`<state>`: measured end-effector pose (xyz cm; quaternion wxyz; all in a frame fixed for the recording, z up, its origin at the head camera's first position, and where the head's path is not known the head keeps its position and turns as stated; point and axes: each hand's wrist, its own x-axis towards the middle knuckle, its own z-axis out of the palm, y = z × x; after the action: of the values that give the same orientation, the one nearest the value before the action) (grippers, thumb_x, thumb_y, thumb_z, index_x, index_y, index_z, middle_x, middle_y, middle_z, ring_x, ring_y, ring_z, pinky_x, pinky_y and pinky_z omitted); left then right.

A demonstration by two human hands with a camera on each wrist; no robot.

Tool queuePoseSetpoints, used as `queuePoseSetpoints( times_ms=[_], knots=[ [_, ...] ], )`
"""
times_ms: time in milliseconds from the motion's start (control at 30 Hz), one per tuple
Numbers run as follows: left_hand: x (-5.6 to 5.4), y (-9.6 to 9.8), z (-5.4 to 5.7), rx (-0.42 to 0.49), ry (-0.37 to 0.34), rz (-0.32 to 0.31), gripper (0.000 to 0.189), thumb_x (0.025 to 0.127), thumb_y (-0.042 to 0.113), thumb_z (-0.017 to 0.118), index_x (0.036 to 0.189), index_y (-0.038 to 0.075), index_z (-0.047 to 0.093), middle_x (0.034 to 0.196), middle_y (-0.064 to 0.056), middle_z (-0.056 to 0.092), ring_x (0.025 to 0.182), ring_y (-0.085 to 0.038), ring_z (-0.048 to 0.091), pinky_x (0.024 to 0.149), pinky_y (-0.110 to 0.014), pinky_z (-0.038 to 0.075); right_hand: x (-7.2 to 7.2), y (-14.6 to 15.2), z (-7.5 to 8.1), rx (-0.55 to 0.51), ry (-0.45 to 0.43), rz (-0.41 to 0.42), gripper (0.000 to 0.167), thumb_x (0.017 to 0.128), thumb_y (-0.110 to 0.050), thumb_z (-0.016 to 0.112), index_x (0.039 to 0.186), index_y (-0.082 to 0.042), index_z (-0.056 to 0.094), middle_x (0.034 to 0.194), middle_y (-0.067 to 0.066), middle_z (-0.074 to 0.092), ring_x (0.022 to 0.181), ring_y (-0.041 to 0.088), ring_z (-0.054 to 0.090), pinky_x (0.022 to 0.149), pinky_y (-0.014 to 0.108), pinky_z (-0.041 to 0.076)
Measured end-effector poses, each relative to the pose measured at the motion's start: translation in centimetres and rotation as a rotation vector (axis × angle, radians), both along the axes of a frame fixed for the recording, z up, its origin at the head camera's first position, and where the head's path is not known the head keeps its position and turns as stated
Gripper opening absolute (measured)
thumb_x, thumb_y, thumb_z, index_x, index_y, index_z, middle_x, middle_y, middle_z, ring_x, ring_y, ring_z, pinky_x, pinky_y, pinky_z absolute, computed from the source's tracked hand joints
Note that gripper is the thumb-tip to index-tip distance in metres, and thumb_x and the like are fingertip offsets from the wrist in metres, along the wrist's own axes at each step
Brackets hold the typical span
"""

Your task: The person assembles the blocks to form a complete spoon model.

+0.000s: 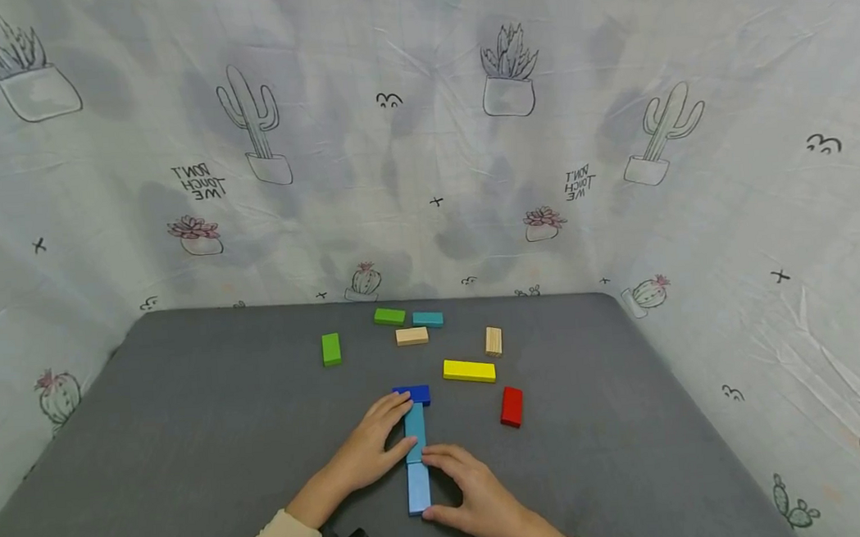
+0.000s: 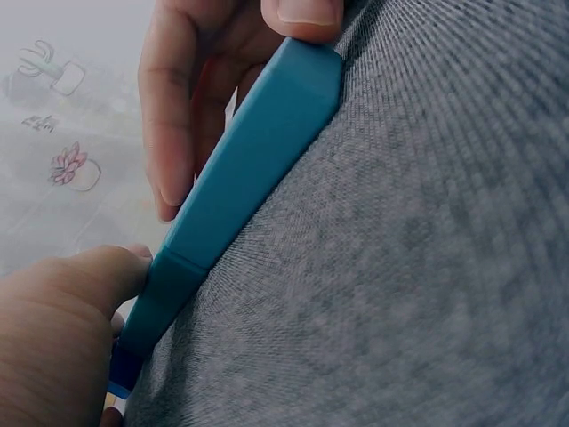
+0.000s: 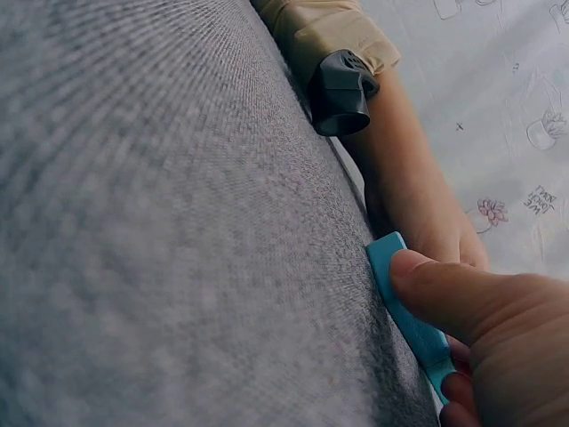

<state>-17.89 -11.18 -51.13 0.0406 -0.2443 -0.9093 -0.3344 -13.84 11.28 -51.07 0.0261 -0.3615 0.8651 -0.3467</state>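
A dark blue block (image 1: 421,395), a medium blue block (image 1: 414,427) and a light blue block (image 1: 418,491) lie end to end on the grey cloth, the dark one crosswise at the far end. My left hand (image 1: 370,445) rests along their left side, fingertips on the dark blue block and thumb against the medium blue one. From the right, my right hand (image 1: 477,496) holds the light blue block, its thumb at the near end and fingertips by the joint. In the left wrist view, the light blue block (image 2: 258,151) meets the medium blue block (image 2: 164,298).
Beyond the row lie green blocks (image 1: 331,349), a teal block (image 1: 428,319), plain wooden blocks (image 1: 412,336) and a yellow block (image 1: 469,371). A red block (image 1: 512,407) lies to the right. Cactus-print fabric (image 1: 423,154) rises behind the grey surface (image 1: 190,447).
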Motion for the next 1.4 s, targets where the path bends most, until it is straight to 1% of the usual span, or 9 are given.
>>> queuePoseSetpoints(
  times_ms=[233,467,733,867,967,1067,1167,1267,1400],
  knots=[
    [-0.2,-0.2,-0.1,-0.021,0.003,-0.004,0.060,0.093,0.037,0.059,0.142,0.006,0.043,0.150,-0.008,0.038,0.141,-0.031,0.029,0.109,-0.054,0.032,-0.3,-0.1,0.1,0.007,-0.008,0.002,0.063,0.083,-0.049,0.067,0.134,-0.016,0.052,0.136,-0.002,0.050,0.122,0.016,0.050,0.099,0.036,0.047],
    [-0.3,-0.4,0.1,-0.048,-0.027,-0.043,0.080,0.087,0.054,0.061,0.147,0.006,0.036,0.155,-0.007,0.030,0.144,-0.030,0.023,0.110,-0.055,0.030,-0.4,0.2,0.2,-0.089,-0.045,-0.048,0.064,0.081,-0.046,0.070,0.135,-0.017,0.051,0.137,-0.002,0.051,0.125,0.017,0.049,0.102,0.038,0.044],
    [-0.4,-0.4,0.6,-0.087,-0.039,-0.056,0.088,0.083,0.055,0.064,0.148,0.007,0.032,0.156,-0.008,0.025,0.144,-0.030,0.020,0.109,-0.055,0.031,-1.3,1.3,1.6,-0.194,0.035,-0.180,0.062,0.080,-0.025,0.077,0.134,-0.008,0.052,0.135,0.002,0.054,0.123,0.019,0.052,0.098,0.041,0.047],
    [-0.5,-0.4,0.7,-0.084,-0.046,-0.051,0.088,0.083,0.055,0.064,0.149,0.007,0.032,0.157,-0.008,0.024,0.145,-0.030,0.019,0.109,-0.055,0.031,-2.7,2.9,2.6,-0.179,0.061,-0.299,0.064,0.077,-0.021,0.079,0.134,-0.007,0.052,0.134,0.003,0.055,0.121,0.022,0.054,0.096,0.047,0.047],
    [-0.5,-0.5,0.7,-0.087,-0.046,-0.051,0.087,0.083,0.056,0.063,0.149,0.007,0.031,0.157,-0.007,0.024,0.145,-0.030,0.019,0.110,-0.055,0.031,-4.0,4.8,3.0,-0.140,0.069,-0.380,0.066,0.078,-0.022,0.079,0.135,-0.006,0.051,0.135,0.009,0.054,0.121,0.028,0.053,0.097,0.052,0.046],
    [-0.4,-0.5,0.6,-0.087,-0.050,-0.055,0.087,0.084,0.057,0.062,0.148,0.007,0.032,0.157,-0.007,0.024,0.145,-0.030,0.019,0.110,-0.055,0.031,-5.3,6.8,2.7,-0.093,0.039,-0.446,0.069,0.079,-0.023,0.077,0.138,-0.002,0.047,0.138,0.017,0.050,0.125,0.035,0.049,0.098,0.054,0.043],
    [-0.3,-0.5,0.4,-0.091,-0.057,-0.058,0.088,0.083,0.057,0.062,0.148,0.007,0.032,0.157,-0.007,0.025,0.145,-0.030,0.019,0.110,-0.054,0.031,-6.1,8.5,1.8,-0.064,-0.046,-0.483,0.072,0.081,-0.025,0.076,0.140,0.001,0.042,0.142,0.022,0.044,0.130,0.040,0.042,0.102,0.056,0.039],
    [-0.1,-0.5,0.3,-0.089,-0.067,-0.061,0.088,0.083,0.057,0.063,0.148,0.007,0.031,0.157,-0.006,0.025,0.145,-0.029,0.019,0.110,-0.054,0.031,-6.3,9.4,1.1,-0.048,-0.128,-0.495,0.075,0.081,-0.026,0.075,0.141,0.002,0.041,0.144,0.025,0.041,0.134,0.042,0.036,0.107,0.057,0.032],
    [-0.1,-0.5,0.4,-0.081,-0.075,-0.061,0.087,0.083,0.055,0.064,0.149,0.007,0.031,0.157,-0.006,0.024,0.145,-0.029,0.018,0.110,-0.054,0.031,-6.5,9.8,0.6,-0.034,-0.147,-0.495,0.073,0.082,-0.025,0.074,0.141,0.001,0.041,0.144,0.026,0.040,0.134,0.044,0.034,0.107,0.059,0.030]
  ],
)
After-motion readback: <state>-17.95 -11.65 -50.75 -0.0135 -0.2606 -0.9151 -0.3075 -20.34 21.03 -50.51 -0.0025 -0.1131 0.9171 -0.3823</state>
